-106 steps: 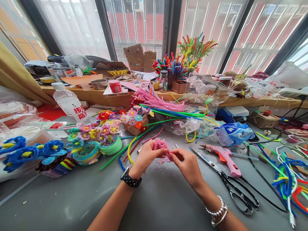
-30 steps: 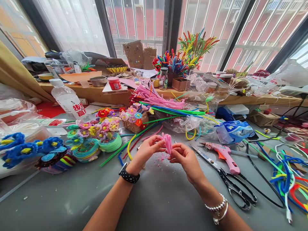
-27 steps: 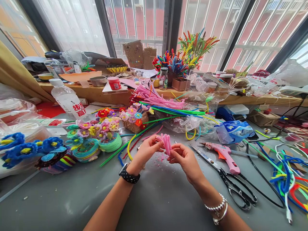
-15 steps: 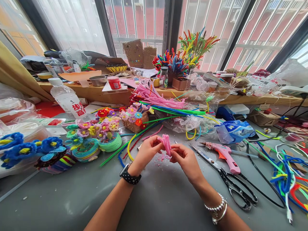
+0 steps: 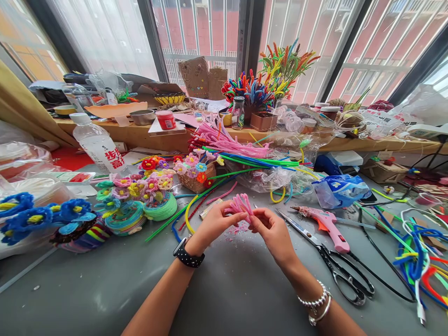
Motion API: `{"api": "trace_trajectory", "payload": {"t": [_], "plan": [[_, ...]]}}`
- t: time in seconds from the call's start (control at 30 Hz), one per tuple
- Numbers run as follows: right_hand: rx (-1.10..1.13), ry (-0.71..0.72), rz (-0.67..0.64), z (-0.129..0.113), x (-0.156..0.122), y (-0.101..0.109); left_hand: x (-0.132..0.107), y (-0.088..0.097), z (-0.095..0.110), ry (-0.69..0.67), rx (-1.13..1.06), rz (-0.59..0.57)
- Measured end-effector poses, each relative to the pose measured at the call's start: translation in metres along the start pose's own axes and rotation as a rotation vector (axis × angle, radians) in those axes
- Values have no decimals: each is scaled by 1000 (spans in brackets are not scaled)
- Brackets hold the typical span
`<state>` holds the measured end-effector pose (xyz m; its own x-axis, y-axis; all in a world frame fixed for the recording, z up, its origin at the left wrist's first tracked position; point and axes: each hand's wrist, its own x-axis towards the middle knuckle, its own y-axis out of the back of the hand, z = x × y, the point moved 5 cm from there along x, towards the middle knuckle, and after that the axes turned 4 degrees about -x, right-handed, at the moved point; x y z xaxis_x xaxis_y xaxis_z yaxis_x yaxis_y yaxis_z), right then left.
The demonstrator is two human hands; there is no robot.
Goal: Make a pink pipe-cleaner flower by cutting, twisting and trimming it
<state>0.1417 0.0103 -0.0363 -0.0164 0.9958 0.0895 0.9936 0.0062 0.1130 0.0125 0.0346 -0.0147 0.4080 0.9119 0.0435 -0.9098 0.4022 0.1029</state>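
Between my two hands, above the grey table (image 5: 241,289), is a bunch of pink pipe cleaners (image 5: 242,202) bent into loops that fan out at the top. My left hand (image 5: 219,220) pinches its lower left side with thumb and fingers. At the lower right my right hand (image 5: 271,229) grips the same bunch between thumb and fingertips. The base of the bunch is partly hidden by my fingers. Pink fuzz (image 5: 238,229) is scattered on the table below. Right of my hands lie scissors (image 5: 325,256) with black handles and a pink glue gun (image 5: 327,224).
Pipe-cleaner flowers in pots (image 5: 161,205) and a water bottle (image 5: 100,144) stand at the left. A pile of long pink pipe cleaners (image 5: 231,140) lies ahead. At the right are a blue plastic pack (image 5: 341,190), tangled pipe cleaners (image 5: 416,252) and a white cable (image 5: 421,303).
The pink loops, pressed close together before, now spread apart into a fan. My hands have shifted only slightly and still hold the bunch.
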Motion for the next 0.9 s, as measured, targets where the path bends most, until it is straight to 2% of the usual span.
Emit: {"api": "trace_trajectory", "payload": {"t": [0.1, 0.2, 0.37, 0.47, 0.53, 0.6, 0.67, 0.73, 0.8, 0.9], "plan": [[-125, 73, 51, -3, 1, 7, 0, 1, 1, -19, 37, -28], [-330, 234, 99, -13, 0, 13, 0, 2, 2, -57, 120, -23], [-627, 532, 93, -27, -4, 14, 1, 11, 1, -85, 319, 137], [-724, 634, 77, -27, -4, 14, -1, 17, 6, -156, 370, 260], [-779, 666, 71, -25, -5, 14, -3, 14, 10, -230, 426, 241], [-814, 700, 73, -24, -6, 12, -3, 5, 12, -279, 494, 139], [-827, 729, 84, -24, -7, 10, -3, -2, 11, -290, 578, 65], [-821, 729, 92, -26, -8, 8, -2, -6, 11, -292, 651, 61], [-783, 688, 101, -27, -7, 8, -2, -7, 11, -302, 674, 83], [-644, 520, 132, -26, -3, 13, -3, -7, 12, -336, 656, 122]]}}
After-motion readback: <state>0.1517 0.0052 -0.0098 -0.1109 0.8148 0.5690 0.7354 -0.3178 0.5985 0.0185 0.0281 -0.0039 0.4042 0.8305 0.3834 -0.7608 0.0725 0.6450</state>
